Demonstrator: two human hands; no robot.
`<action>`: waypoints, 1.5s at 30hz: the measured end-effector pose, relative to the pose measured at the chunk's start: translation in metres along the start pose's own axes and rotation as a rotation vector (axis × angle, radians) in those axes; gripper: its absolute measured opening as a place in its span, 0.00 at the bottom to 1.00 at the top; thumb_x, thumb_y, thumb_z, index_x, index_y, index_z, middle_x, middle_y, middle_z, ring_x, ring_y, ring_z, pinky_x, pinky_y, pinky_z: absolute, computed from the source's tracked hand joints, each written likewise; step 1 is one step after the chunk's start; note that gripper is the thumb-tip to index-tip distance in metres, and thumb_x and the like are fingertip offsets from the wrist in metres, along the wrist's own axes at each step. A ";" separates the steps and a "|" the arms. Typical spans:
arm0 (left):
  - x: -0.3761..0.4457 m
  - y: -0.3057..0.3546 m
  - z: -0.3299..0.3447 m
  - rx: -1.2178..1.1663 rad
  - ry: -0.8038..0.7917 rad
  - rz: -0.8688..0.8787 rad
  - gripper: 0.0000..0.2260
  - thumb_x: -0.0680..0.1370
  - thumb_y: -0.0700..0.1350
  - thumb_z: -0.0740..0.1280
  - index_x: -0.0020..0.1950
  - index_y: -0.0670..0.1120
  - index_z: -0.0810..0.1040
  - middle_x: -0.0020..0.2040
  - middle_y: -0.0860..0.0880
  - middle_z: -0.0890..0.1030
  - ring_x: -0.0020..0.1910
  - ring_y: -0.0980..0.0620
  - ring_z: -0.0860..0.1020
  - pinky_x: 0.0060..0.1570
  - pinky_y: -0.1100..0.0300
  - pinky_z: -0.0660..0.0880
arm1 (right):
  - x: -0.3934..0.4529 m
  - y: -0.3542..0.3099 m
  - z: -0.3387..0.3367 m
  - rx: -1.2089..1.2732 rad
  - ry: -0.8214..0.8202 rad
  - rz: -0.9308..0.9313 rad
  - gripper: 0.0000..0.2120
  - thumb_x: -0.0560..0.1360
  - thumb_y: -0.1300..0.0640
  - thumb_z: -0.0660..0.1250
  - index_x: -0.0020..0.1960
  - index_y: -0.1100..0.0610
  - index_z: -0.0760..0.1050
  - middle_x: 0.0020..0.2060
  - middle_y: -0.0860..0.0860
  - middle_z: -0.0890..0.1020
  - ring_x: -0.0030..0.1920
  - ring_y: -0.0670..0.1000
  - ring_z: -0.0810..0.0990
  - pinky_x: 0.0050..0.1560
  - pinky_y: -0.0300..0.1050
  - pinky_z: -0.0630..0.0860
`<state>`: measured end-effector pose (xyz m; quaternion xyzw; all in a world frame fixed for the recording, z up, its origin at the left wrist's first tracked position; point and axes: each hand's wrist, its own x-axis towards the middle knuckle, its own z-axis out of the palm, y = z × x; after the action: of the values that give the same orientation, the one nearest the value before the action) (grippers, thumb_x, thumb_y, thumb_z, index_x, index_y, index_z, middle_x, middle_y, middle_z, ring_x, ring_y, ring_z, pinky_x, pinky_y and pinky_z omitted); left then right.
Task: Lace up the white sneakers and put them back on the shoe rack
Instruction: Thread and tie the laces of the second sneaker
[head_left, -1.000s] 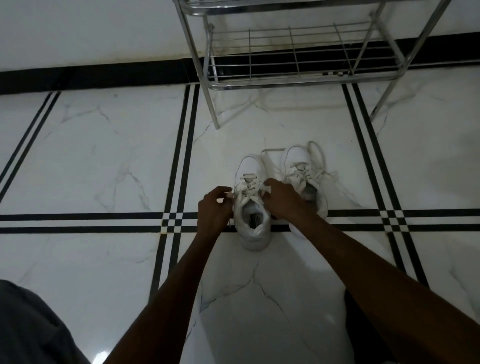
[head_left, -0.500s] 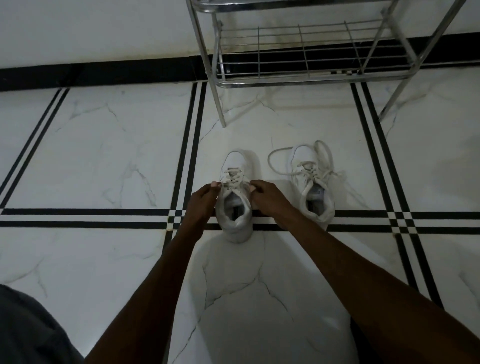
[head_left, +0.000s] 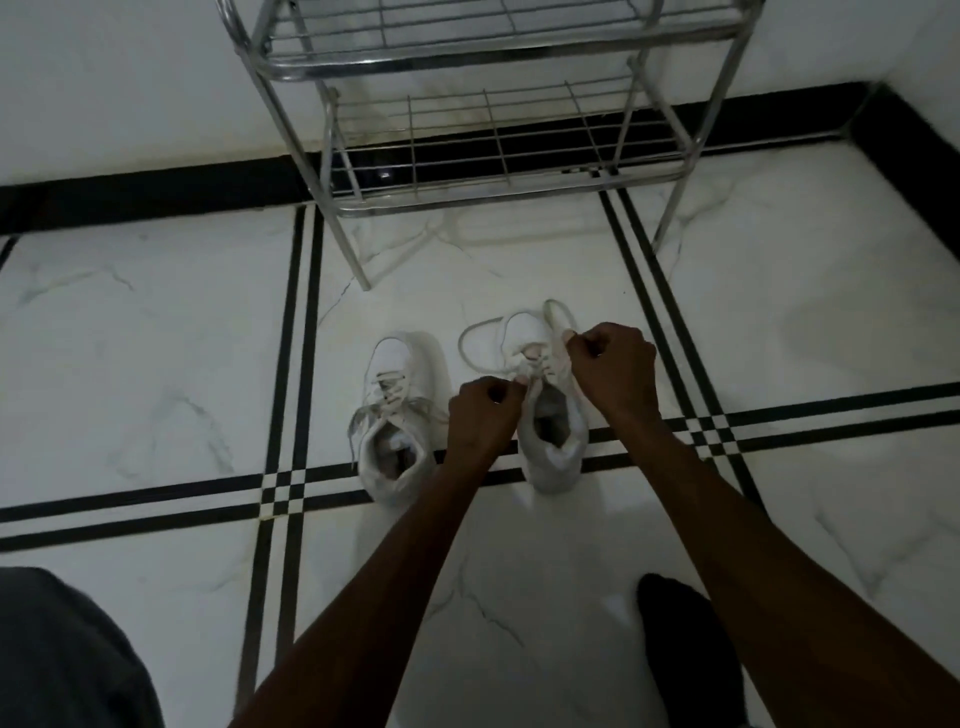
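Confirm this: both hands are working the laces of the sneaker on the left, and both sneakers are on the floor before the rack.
Wrong sneaker. The head view shows the left hand and right hand at the laces of the right-side sneaker; the left-side sneaker sits untouched. Both are on the floor before the rack.

Both hands (head_left: 550, 395) on right sneaker's (head_left: 551, 415) laces

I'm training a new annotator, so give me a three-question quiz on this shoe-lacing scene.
1. True or false: both white sneakers sit on the chrome wire shoe rack.
2. Which sneaker are both hands at: A left white sneaker, B right white sneaker?
3. Fill in: the left hand and right hand each pinch a ____.

Key: 1 false, they stand on the marble floor; 2 B; 3 white lace.
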<state>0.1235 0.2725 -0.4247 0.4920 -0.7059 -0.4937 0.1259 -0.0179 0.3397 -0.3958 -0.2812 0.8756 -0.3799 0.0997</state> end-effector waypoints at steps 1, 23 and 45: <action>0.001 0.002 0.007 -0.003 -0.008 -0.004 0.17 0.79 0.56 0.68 0.52 0.42 0.84 0.48 0.46 0.85 0.44 0.52 0.82 0.48 0.59 0.77 | 0.003 0.008 -0.003 -0.017 -0.014 0.051 0.18 0.76 0.51 0.67 0.34 0.63 0.79 0.30 0.56 0.83 0.33 0.54 0.81 0.36 0.42 0.74; 0.014 0.000 -0.005 0.357 0.049 0.369 0.04 0.78 0.37 0.61 0.48 0.41 0.75 0.40 0.42 0.83 0.39 0.42 0.81 0.42 0.42 0.78 | -0.021 0.006 0.017 -0.168 -0.305 -0.110 0.05 0.78 0.60 0.63 0.53 0.60 0.72 0.45 0.57 0.81 0.41 0.54 0.79 0.38 0.45 0.72; 0.004 -0.017 -0.014 -0.002 0.028 0.071 0.07 0.81 0.44 0.66 0.51 0.40 0.75 0.43 0.46 0.79 0.41 0.48 0.77 0.41 0.55 0.72 | -0.025 -0.003 0.028 0.158 -0.380 0.146 0.06 0.78 0.55 0.64 0.45 0.57 0.73 0.45 0.56 0.82 0.47 0.56 0.81 0.50 0.56 0.81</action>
<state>0.1408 0.2605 -0.4334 0.4735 -0.7206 -0.4826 0.1539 0.0149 0.3352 -0.4138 -0.2749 0.8265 -0.3792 0.3121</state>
